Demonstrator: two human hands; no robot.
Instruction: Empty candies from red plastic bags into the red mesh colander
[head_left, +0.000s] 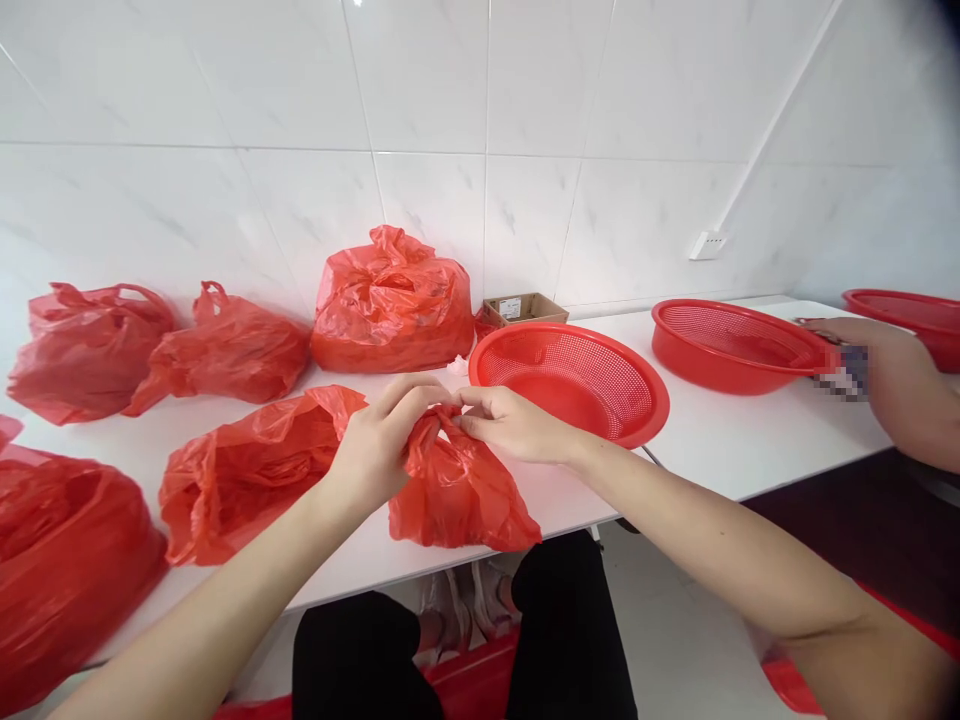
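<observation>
Hands (375, 440) (514, 425) pinching red bag (459, 495), illegible label (510, 308) on box (538, 308)

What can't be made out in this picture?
Head view:
Gathered red plastic bag in left hand and right hand: contents hidden by its folds.
Small brown cardboard box: print on its white label too small.
Bulging red plastic bag, lower left: cut off by left edge.

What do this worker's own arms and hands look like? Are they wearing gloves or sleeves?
Both the left hand and the right hand are ordinary human hands, with no gloves, rings or watch showing. The left forearm and right forearm show no sleeves or cables.
</observation>
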